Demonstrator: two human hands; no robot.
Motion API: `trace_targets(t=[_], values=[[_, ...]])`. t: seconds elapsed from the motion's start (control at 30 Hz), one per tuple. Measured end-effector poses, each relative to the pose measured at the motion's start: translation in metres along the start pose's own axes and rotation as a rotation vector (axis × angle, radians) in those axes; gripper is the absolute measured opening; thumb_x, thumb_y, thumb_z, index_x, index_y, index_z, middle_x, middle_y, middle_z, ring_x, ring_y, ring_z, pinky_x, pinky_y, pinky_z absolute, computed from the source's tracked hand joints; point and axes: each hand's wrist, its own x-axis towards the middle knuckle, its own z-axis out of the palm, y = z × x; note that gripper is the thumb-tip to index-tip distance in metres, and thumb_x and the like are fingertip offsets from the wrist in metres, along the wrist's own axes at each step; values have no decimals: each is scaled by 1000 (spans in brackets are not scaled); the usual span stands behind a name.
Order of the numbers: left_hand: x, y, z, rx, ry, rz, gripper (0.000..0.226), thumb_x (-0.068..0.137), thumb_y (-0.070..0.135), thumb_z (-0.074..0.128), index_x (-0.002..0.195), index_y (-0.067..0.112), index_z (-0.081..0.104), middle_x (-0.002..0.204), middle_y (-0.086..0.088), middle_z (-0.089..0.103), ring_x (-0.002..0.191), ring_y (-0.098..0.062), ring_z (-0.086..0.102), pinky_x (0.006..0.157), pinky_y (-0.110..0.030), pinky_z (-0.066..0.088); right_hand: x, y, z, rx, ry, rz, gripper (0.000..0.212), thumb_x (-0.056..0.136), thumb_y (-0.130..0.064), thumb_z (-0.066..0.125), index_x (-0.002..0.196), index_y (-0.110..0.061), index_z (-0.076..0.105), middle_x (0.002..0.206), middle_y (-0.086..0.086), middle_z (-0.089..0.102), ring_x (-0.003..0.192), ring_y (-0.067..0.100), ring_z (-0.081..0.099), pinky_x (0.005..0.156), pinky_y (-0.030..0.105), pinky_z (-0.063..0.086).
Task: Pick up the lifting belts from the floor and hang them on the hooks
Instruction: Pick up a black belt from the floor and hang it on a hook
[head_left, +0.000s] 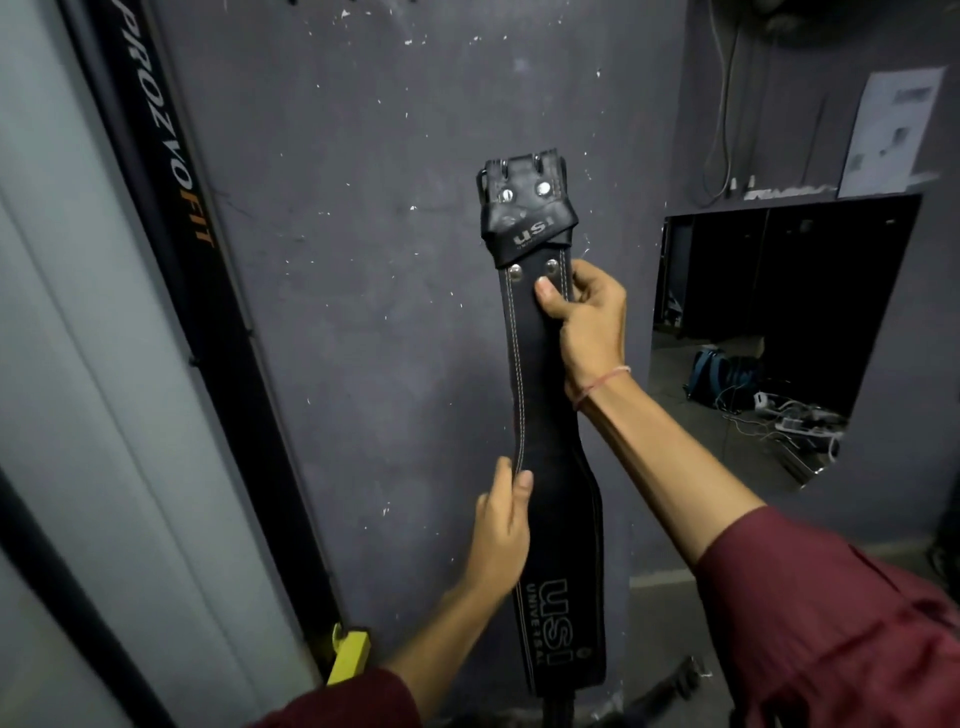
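Rm: dark grey painted wall (363, 312), scuffed w/ white chips. Left side: black slanted equipment upright (176, 171) w/ "PROZVOFIT" lettering, yellow part (350, 657) at its base, pale panel (78, 364) beside it. Right side: rectangular opening (857, 260) in the wall (could be a mirror, can't tell), showing floor beyond. White paper sheet (891, 130) is stuck on the wall above it, w/ cords (722, 104) hanging down near it.

Containers: blue backpack (709, 374) on the floor inside the opening, contents not visible. Power strip w/ tangled cables (795, 421) lies just beside it.

Task obj: black leather lifting belt (535, 364), "USI" print, held upright in front of the wall, buckle end up, wide part down. Contact w/ wall: can't tell.

Right hand (587, 322) grasps the belt's narrow part just below the rivets, thumb on the front face, fingers wrapped behind; thread band (600, 384) on the wrist. Left hand (501, 530) grasps the belt's left edge lower down, thumb on the front. Maroon sleeves on both arms.
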Motion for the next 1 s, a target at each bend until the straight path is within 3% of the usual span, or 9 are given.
trace_targets(t=[0.07,0.2,0.3,0.37,0.43,0.57,0.73,0.9,1.0], values=[[0,4,0,-3,-22,9,61,103,40,32,154,7,20,112,13,55,101,26,43,82,2,27,-1,5,1,1,8,6,14,86,8,59,89,-3,65,81,12,63,79,23,56,75,35,48],[24,35,-10,-29,156,160,56,103,41,31,143,4,42,133,-11,58,129,-23,47,95,-20,32,-10,13,-1,0,-9,-6,10,88,5,59,93,-2,64,83,10,65,79,21,57,74,33,49],[43,63,-21,-67,233,313,29,105,34,34,101,12,52,78,4,54,80,0,60,73,-29,34,-14,9,2,11,-16,-17,8,88,5,59,93,2,63,83,13,63,78,22,57,72,34,49],[38,58,-19,-73,174,320,18,105,32,35,106,24,51,66,14,32,59,6,49,61,-24,26,-9,4,4,34,6,-21,9,88,7,58,95,4,63,83,13,63,77,22,57,71,33,49],[26,36,-15,-66,168,338,37,102,38,34,123,14,54,60,7,28,53,-4,40,55,-22,30,-9,4,4,45,12,-18,10,87,7,58,96,6,62,83,14,62,78,23,56,71,33,48],[33,23,-19,-155,89,286,50,101,53,35,80,10,49,71,5,45,67,-2,41,69,-35,39,-18,17,-2,19,33,-11,8,87,7,58,93,2,61,82,13,60,78,22,53,73,35,46],[79,101,-54,-620,71,112,79,89,70,42,128,4,61,127,-14,66,121,-25,60,108,-45,44,-38,30,-2,-10,13,24,10,88,8,58,97,10,60,86,17,64,80,24,59,78,40,51],[107,155,-90,-745,116,104,64,94,63,43,105,6,71,106,-17,74,102,-31,70,97,-48,54,-50,34,-3,-4,-39,49,8,88,8,59,96,6,62,85,16,64,78,23,59,75,36,52],[119,167,-101,-747,117,110,47,100,44,48,83,5,67,76,-12,73,71,-25,70,76,-40,59,-60,34,-4,6,-80,68,14,88,10,59,101,10,61,87,16,65,78,22,61,71,30,54]])
